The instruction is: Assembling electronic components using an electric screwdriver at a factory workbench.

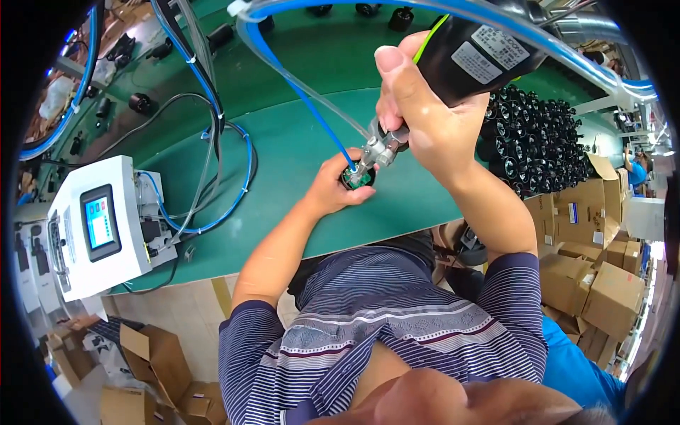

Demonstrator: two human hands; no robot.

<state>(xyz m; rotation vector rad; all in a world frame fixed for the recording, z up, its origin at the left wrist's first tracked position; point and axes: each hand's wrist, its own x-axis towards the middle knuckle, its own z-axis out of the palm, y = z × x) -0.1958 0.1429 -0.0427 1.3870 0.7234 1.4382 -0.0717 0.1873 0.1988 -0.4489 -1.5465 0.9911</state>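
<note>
My right hand (pixel 438 127) is wrapped round a black electric screwdriver (pixel 473 60) with white labels on its body. Its metal nozzle (pixel 375 156) points down and left, fed by a thin blue tube (pixel 322 120) and a clear tube. Below the nozzle, my left hand (pixel 327 190) grips a small round black housing (pixel 348 185) with a green circuit board inside, fingers and thumb curled about its rim. The nozzle's tip reaches into the housing; whether a screw is there I cannot make out. The housing is at the green tabletop (pixel 283 227).
At the left stands a white controller box (pixel 131 227) with a lit touchscreen, blue tubes and cables looping from it. Many black cylindrical housings (pixel 531 142) are packed together at the right. Loose black parts (pixel 142 103) lie farther back. Cardboard boxes (pixel 613 301) are stacked beyond the table.
</note>
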